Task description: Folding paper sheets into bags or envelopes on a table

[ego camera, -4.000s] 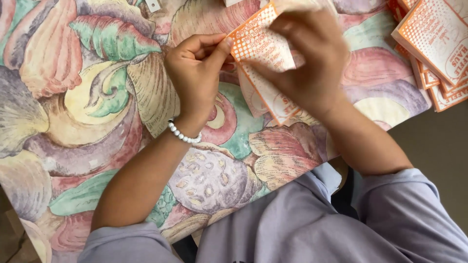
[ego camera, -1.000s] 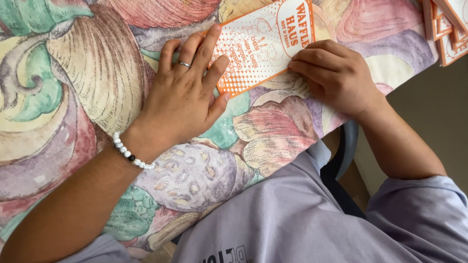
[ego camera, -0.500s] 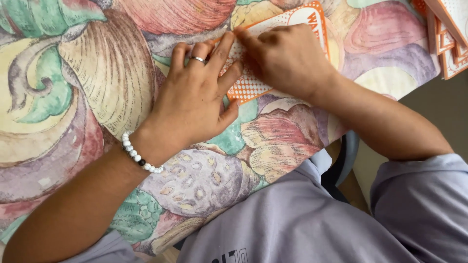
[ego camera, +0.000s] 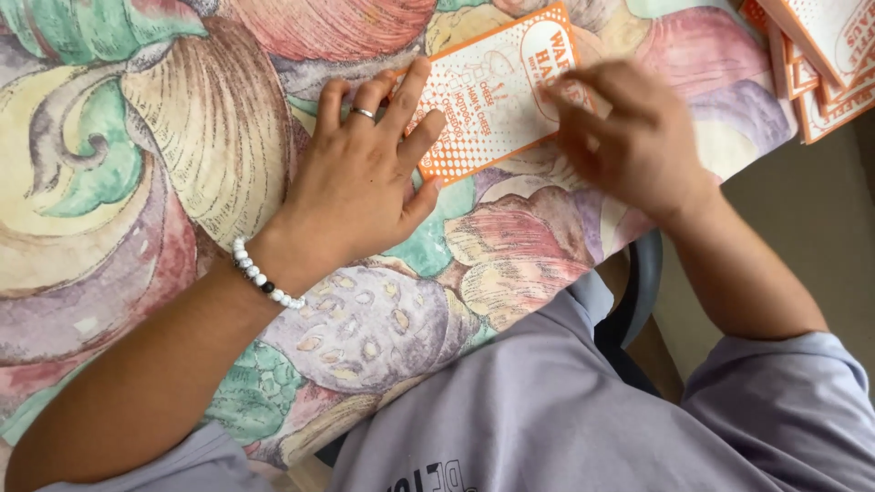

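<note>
Floral cloth point(ego camera: 137, 182), printed with big shells and fruit in pink, green and yellow, covers the table under your arms. Your left hand point(ego camera: 360, 187) lies flat and spread on it, palm down, gripping nothing; its fingertips point(ego camera: 421, 71) press the near left end of the orange-and-white flat paper sleeve point(ego camera: 492, 91), which lies on the cloth at a slight tilt near the table's far edge. A ring sits on one finger, and a white bead bracelet point(ego camera: 262, 278) circles the wrist. Your right hand point(ego camera: 629, 137) is blurred over the sleeve's right end, fingers loosely curled; you cannot tell from this view whether it pinches the paper or only rubs across it. If that hand sweeps hard while only fingertips pin the other end, the sleeve could skid, buckle or crease off-line, and the loose cloth might ruck beneath it. Further right, a stack of matching sleeves point(ego camera: 820, 64) sits at the table corner, close to the edge; a wide sweep could knock it off.
</note>
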